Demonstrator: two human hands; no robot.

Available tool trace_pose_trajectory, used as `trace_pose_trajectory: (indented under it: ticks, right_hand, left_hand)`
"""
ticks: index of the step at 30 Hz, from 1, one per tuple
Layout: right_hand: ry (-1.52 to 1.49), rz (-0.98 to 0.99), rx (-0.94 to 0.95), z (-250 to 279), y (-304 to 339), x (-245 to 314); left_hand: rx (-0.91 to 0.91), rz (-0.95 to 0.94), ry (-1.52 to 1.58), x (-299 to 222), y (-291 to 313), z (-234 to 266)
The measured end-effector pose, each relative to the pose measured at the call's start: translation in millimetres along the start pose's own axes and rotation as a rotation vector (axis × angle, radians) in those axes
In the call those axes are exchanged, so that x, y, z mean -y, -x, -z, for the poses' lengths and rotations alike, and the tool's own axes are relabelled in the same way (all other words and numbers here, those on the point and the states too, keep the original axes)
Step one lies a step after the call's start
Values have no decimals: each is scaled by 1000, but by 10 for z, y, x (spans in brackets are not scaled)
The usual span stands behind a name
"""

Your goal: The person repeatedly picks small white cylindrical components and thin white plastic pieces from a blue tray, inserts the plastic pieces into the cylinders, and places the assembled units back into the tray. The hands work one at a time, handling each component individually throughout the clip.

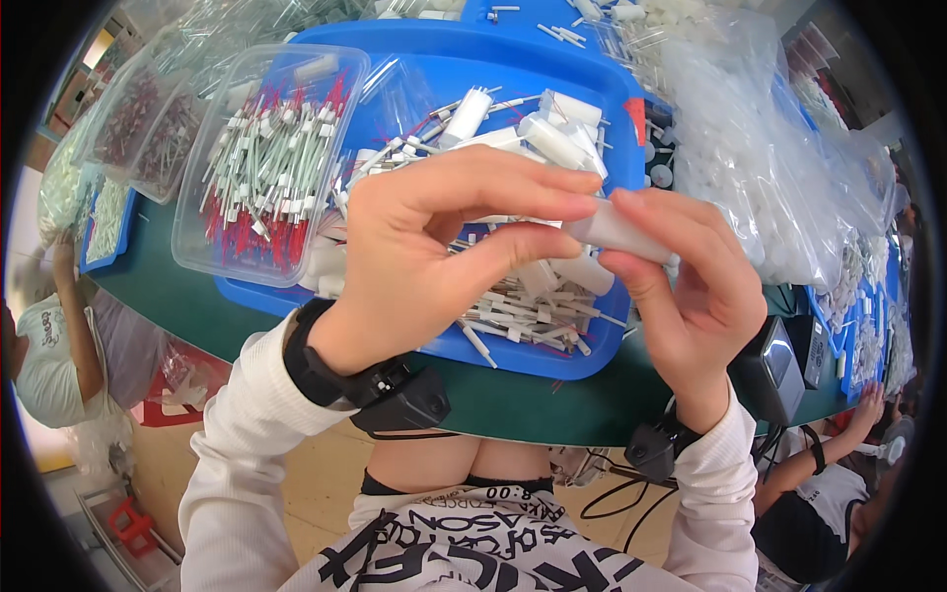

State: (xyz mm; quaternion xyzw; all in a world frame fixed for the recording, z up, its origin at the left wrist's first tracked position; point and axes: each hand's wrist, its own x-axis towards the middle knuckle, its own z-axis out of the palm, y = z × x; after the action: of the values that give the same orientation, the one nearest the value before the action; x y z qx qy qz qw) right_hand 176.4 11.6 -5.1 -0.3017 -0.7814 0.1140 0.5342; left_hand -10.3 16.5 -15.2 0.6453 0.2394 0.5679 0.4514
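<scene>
Between my two hands is a short white plastic cylinder (623, 235), held almost level above the blue tray (567, 367). My left hand (414, 242) pinches its left end with thumb and fingertips. At the other end, the thumb and fingers of my right hand (702, 271) close round it. Loose white cylinders (554, 141) lie in the tray behind and below my hands. Thin white rods with metal parts (528, 314) are heaped along the tray's near side. My hands hide part of the tray's middle.
A clear plastic box (187, 232) of rods with red wires sits over the tray's left side. Large clear bags of white parts (760, 168) stand at the right. Black boxes (774, 370) and cables are near the right table edge. Other people sit at both sides.
</scene>
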Motion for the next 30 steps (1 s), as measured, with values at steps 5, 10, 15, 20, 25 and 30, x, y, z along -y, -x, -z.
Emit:
trace_pose_trajectory:
  ticks: [5,10,15,20,25,30]
  right_hand:
    - [10,82,15,-2,42,-31]
    - [54,64,-8,-8,66,15]
    - [50,51,29,-4,96,13]
    - [47,110,11,-19,105,-39]
    - [52,86,-17,-17,86,44]
    - [75,29,-45,-26,85,100]
  left_hand:
    - [-12,134,146,-11,-19,4]
    - [48,78,48,-8,10,64]
    - [60,22,-56,-11,29,58]
    - [65,-43,-184,-4,40,55]
    - [87,-33,-98,-19,30,72]
    - [86,-18,-90,-33,30,66]
